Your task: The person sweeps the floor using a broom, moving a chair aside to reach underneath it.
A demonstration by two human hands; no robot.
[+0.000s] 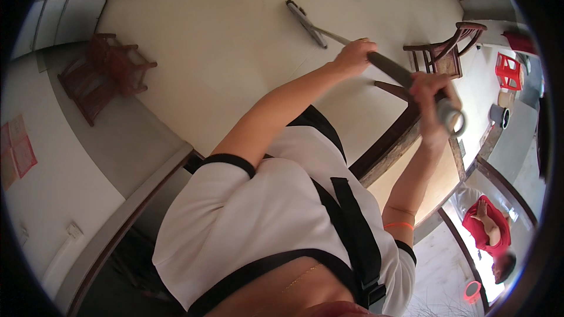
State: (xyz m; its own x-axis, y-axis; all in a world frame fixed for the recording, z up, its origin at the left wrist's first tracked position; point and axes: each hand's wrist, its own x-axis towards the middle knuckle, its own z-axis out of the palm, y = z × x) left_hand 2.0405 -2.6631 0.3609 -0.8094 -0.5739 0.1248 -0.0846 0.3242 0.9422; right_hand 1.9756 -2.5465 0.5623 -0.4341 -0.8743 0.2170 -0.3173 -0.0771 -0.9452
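- The person grips a long-handled mop (376, 58) with both hands; its grey pole runs from about 4 o'clock, near the camera, up toward 11 o'clock, where it ends at the head.
- The left hand (354, 56) is clenched round the pole farther down its length, on the side toward the mop head (306, 23).
- The right hand (430, 105) is clenched round the thick upper end of the pole, close to the open pole tip (453, 118) at roughly 4 o'clock from the left hand.
- The mop head, a narrow flat bar, lies on the pale floor (223, 35) at about 11 o'clock from the left hand, well apart from both hands.
- A dark wooden chair (445, 53) stands just past the right hand, at about 1 o'clock from it.
- Another reddish wooden chair (106, 73) stands far off at 9 o'clock.
- A person in red (487, 229) is at about 5 o'clock, beyond a doorway.
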